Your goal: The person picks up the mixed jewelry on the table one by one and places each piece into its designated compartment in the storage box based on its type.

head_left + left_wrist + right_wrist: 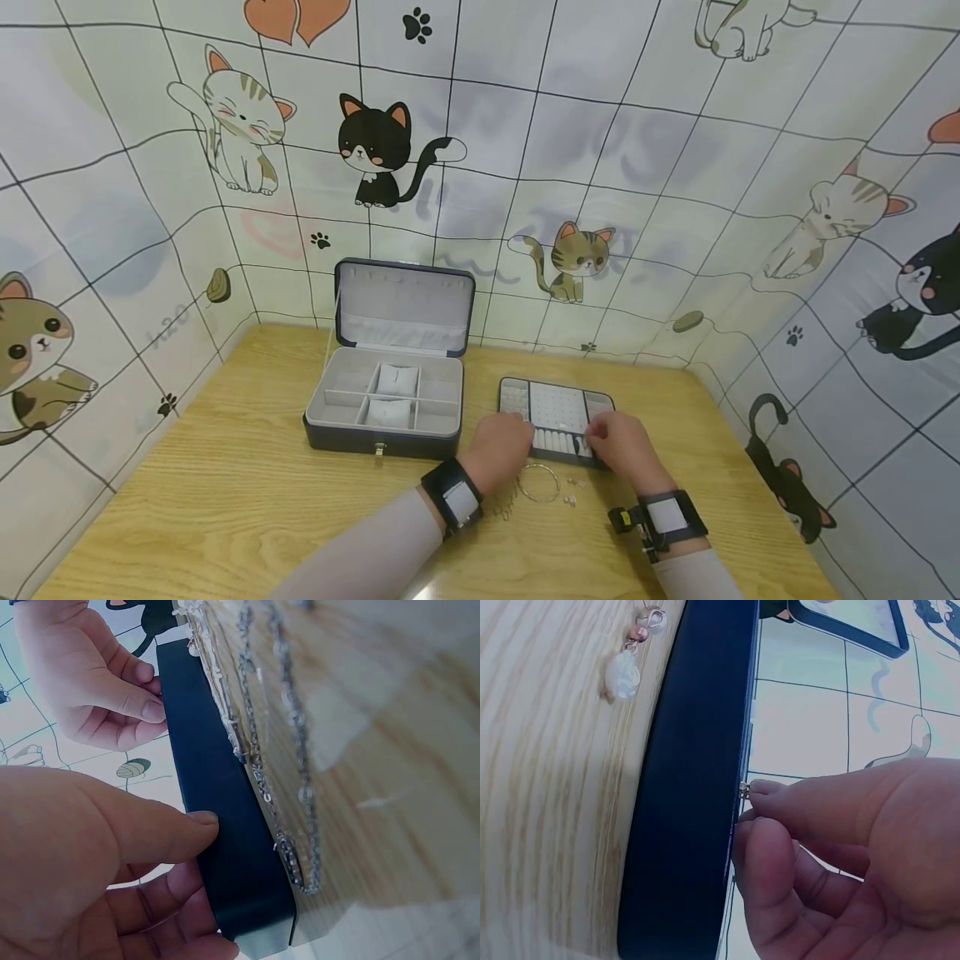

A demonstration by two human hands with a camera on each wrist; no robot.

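A shallow dark-edged jewelry tray with light compartments and ring rolls lies on the table. My left hand holds its front left corner; in the left wrist view the thumb presses the dark side wall and the other fingers curl at the top edge. At the tray's right front, my right hand pinches a tiny sparkling jewelry piece between thumb and forefinger, right at the rim. Fingertips hide most of that piece. Before the tray lie a silver chain, a gold bangle and pearly drop earrings.
Left of the tray stands a dark jewelry box, its lid raised against the wall. Two light cushions sit in its middle compartments. A cat-patterned cloth encloses the wooden table at the back and sides.
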